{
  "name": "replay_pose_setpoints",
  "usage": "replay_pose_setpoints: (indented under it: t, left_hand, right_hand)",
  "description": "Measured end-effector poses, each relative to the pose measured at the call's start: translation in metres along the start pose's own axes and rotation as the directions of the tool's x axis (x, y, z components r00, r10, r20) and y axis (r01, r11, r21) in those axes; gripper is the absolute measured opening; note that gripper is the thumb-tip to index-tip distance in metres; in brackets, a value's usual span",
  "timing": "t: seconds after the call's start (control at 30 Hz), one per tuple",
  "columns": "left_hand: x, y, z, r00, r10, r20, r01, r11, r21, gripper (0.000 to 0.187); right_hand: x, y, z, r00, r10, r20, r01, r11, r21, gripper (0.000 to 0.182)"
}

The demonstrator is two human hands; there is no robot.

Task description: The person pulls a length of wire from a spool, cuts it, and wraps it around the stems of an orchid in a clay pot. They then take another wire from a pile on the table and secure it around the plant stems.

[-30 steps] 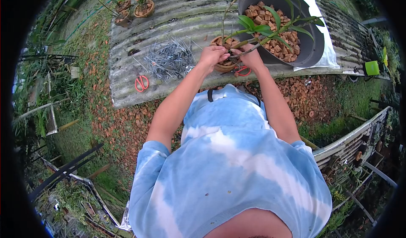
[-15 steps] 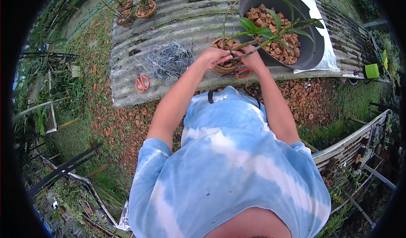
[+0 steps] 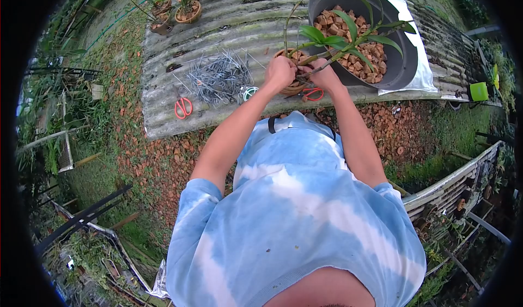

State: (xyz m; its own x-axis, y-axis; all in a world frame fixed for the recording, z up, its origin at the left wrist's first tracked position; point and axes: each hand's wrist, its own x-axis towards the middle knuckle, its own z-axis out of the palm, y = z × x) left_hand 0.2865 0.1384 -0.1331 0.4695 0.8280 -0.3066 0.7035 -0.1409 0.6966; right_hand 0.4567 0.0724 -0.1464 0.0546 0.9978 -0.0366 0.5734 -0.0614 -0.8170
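Observation:
Both hands meet over a small clay pot point(image 3: 295, 89) of brick chunks that holds a leafy, orchid-like plant point(image 3: 333, 41) with long stems. My left hand point(image 3: 280, 71) is closed in a fist at the pot's left side, its knuckles up; whatever its fingertips pinch is hidden. Right beside it, my right hand point(image 3: 325, 75) has its fingers closed on a plant stem near the base. Orange-handled scissors point(image 3: 313, 94) lie just below the pot. A green-and-white coil point(image 3: 249, 93) rests near my left wrist.
A pile of metal wire pieces point(image 3: 219, 78) and second red-handled scissors point(image 3: 183, 108) lie left on the corrugated sheet point(image 3: 245, 26). A large grey tub point(image 3: 406, 61) of brick chunks stands right, on a white sack point(image 3: 422, 67). Small potted plants point(image 3: 188, 12) stand far left.
My left hand has shifted slightly right and curled from extended fingers into a fist. The green-and-white coil now shows beside the wrist. The plant's leaves have swayed slightly; my right hand is nearly still.

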Motion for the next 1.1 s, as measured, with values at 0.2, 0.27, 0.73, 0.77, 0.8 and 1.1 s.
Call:
replay_pose_setpoints:
  t: [0.2, 0.27, 0.73, 0.77, 0.8, 1.1]
  left_hand:
    - [-0.009, -0.021, 0.009, 0.789, 0.604, -0.116, -0.465, 0.709, 0.530, 0.011]
    - [-0.008, -0.032, 0.012, 0.662, 0.742, -0.101, -0.571, 0.588, 0.573, 0.009]
    - [-0.011, -0.030, 0.003, 0.865, 0.491, -0.104, -0.447, 0.848, 0.285, 0.016]
    - [-0.011, -0.027, 0.001, 0.876, 0.470, -0.112, -0.437, 0.869, 0.233, 0.016]
    - [-0.010, -0.028, 0.002, 0.875, 0.472, -0.107, -0.436, 0.865, 0.249, 0.016]
    - [-0.012, -0.027, 0.004, 0.856, 0.501, -0.125, -0.460, 0.850, 0.259, 0.015]
  right_hand:
    - [0.000, 0.002, -0.002, 0.998, -0.065, -0.012, 0.063, 0.993, -0.099, 0.019]
    - [-0.002, -0.005, -0.002, 0.998, -0.058, -0.012, 0.056, 0.989, -0.137, 0.020]
    - [-0.010, -0.008, 0.006, 0.997, -0.021, -0.079, 0.022, 1.000, 0.019, 0.019]
    - [-0.011, -0.007, 0.007, 0.996, -0.034, -0.081, 0.037, 0.999, 0.031, 0.020]
    - [-0.013, -0.007, 0.008, 0.995, -0.048, -0.083, 0.052, 0.998, 0.043, 0.021]
    - [-0.062, -0.006, 0.012, 0.969, 0.024, -0.247, -0.078, 0.974, -0.212, 0.028]
